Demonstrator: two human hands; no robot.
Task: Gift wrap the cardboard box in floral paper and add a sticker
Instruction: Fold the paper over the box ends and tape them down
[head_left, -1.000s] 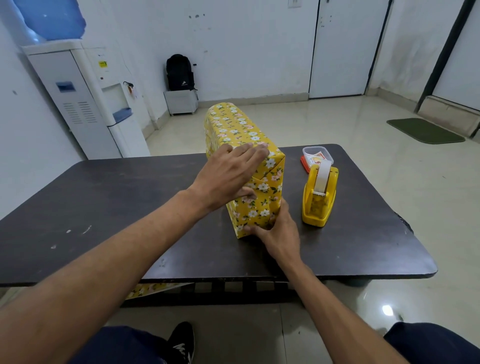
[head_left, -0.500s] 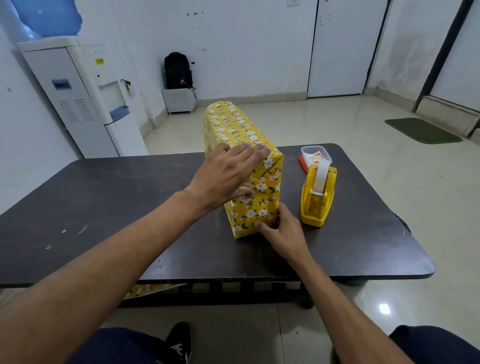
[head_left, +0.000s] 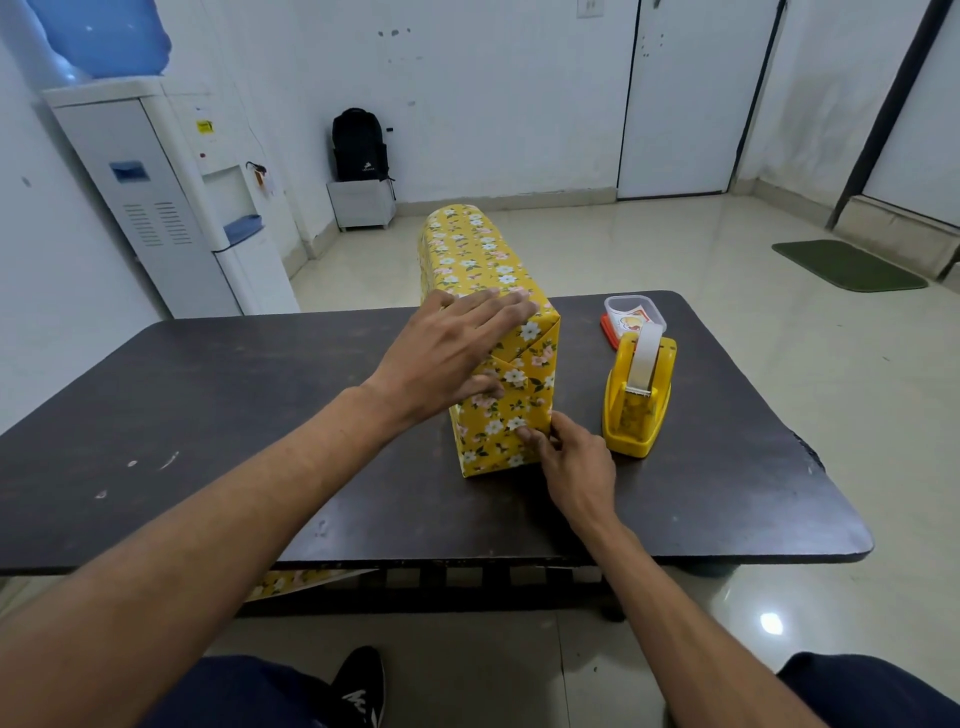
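The box (head_left: 483, 260), wrapped in yellow floral paper, stands upright on the dark table (head_left: 208, 415) with its narrow end face toward me. My left hand (head_left: 447, 358) lies flat on the near end of its top, fingers straight, thumb pressing the folded flap on the end face. My right hand (head_left: 576, 467) is at the lower right of that face. Its thumb is on the paper and its index finger is on the box's right edge, pinching the crease. A small clear container with stickers (head_left: 626, 314) sits behind the tape dispenser.
A yellow tape dispenser (head_left: 636, 410) stands close to the right of the box. A scrap of floral paper (head_left: 306, 579) pokes out under the table's front edge. A water dispenser (head_left: 171, 208) stands at the back left.
My right hand has slid from the bottom of the end face up along its right edge. My left hand has stayed on top of the box.
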